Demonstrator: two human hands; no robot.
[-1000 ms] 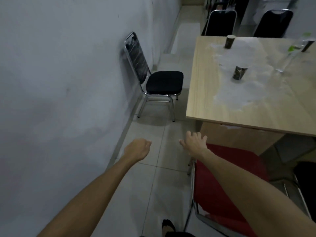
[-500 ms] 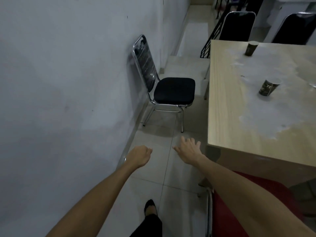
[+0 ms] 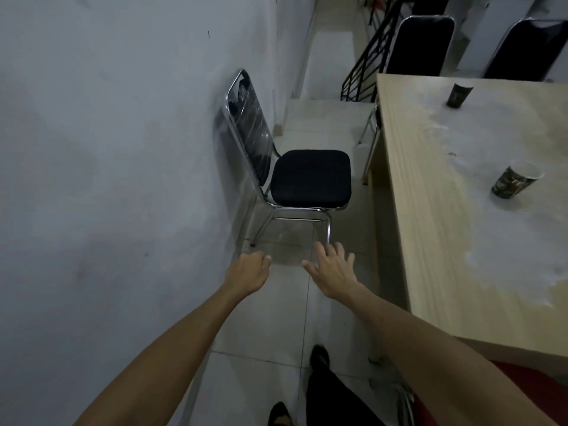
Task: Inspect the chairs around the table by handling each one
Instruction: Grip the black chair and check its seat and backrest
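A black padded chair (image 3: 310, 178) with a chrome frame stands against the grey wall, its back still wrapped in plastic film. Both my arms stretch out toward it. My left hand (image 3: 249, 273) is curled into a loose fist, empty, just short of the chair's front legs. My right hand (image 3: 333, 270) has its fingers spread, holding nothing, close to the chair's near right leg but apart from it. Two more black chairs (image 3: 419, 46) stand at the table's far end. A red chair seat (image 3: 522, 385) shows at the bottom right corner.
The light wooden table (image 3: 430, 210) fills the right side, carrying two dark paper cups (image 3: 514, 182) and a pale dusty patch. The grey wall (image 3: 107, 179) closes the left. A black stair railing (image 3: 362, 75) stands beyond. My dark trouser leg and shoe (image 3: 319, 358) step on the tiled floor.
I have walked forward along the wall; the black chair is now much nearer and the red chair has slid almost out of view. Both hands stay extended and empty.
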